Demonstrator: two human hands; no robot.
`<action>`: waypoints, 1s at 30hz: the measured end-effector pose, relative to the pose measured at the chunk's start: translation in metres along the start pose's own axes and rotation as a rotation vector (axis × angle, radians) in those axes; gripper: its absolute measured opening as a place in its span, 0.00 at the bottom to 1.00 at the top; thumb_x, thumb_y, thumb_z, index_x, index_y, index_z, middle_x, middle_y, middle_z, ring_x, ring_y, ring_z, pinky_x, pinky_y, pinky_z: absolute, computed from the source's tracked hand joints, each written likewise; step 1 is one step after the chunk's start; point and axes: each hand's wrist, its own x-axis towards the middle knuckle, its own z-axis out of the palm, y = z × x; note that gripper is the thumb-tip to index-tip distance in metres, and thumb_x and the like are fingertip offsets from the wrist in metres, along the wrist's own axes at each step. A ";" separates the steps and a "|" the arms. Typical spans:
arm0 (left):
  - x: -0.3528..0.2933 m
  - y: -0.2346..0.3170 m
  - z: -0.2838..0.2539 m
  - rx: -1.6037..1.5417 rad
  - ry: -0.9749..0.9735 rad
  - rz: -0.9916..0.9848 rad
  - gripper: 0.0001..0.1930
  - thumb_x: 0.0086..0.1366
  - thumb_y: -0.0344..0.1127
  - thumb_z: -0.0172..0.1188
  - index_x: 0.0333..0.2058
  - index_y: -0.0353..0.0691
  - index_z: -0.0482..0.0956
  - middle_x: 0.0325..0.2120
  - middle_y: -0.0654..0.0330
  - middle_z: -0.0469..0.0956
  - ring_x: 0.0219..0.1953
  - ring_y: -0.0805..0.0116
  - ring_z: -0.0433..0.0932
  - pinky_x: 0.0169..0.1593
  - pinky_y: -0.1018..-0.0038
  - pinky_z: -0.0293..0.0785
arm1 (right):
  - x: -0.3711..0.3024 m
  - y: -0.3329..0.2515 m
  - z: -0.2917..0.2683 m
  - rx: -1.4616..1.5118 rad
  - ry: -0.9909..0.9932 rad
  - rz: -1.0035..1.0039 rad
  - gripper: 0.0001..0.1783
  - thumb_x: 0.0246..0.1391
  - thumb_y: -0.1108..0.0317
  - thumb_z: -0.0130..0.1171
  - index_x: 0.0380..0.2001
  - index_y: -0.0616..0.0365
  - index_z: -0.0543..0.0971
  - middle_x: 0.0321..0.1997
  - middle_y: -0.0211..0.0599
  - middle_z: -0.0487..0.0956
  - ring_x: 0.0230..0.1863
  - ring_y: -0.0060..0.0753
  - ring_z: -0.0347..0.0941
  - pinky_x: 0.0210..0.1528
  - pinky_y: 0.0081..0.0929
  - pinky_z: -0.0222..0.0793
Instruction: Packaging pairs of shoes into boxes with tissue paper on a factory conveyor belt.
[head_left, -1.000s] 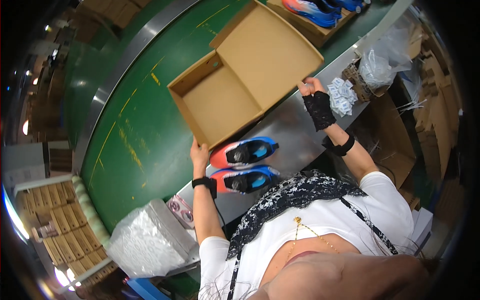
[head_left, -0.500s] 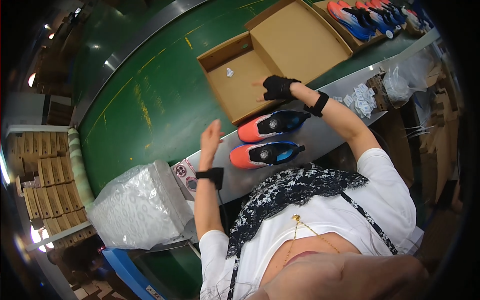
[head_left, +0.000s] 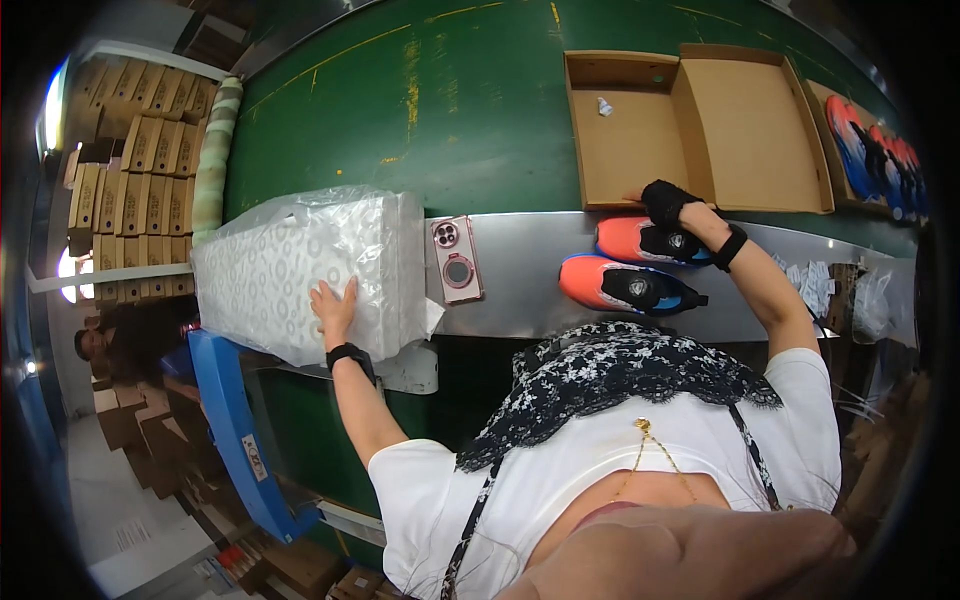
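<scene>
My left hand (head_left: pixel 335 312) rests with fingers spread on a plastic-wrapped stack of patterned white paper (head_left: pixel 270 255). My right hand (head_left: pixel 668 205), in a black fingerless glove, is over the far shoe and by the near edge of an open brown shoebox (head_left: pixel 630 150); its fingers point left and are partly hidden. Two orange, black and blue shoes lie side by side on the metal ledge: the far shoe (head_left: pixel 620 240) and the near shoe (head_left: pixel 588 282). A crumpled bit of white paper (head_left: pixel 605 106) is inside the box.
A pink-edged phone (head_left: pixel 472 288) lies beside the wrapped stack. Another box of shoes (head_left: pixel 855 160) stands at the far right, with white sachets (head_left: pixel 815 288) and a clear plastic bag (head_left: pixel 872 308) nearer. Stacked cartons (head_left: pixel 150 200) and a blue frame (head_left: pixel 235 440) are leftward.
My left hand has moved left and come down onto the wrapped stack. My right hand has drawn back toward the box's near edge. The view has turned left.
</scene>
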 end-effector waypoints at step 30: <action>-0.168 0.404 -0.143 -1.630 -0.691 0.824 0.16 0.62 0.37 0.47 0.44 0.31 0.67 0.36 0.56 0.72 0.35 0.72 0.71 0.37 0.78 0.69 | -0.026 -0.119 -0.121 1.308 0.755 0.129 0.12 0.49 0.63 0.52 0.35 0.57 0.70 0.26 0.26 0.70 0.23 0.16 0.67 0.25 0.14 0.67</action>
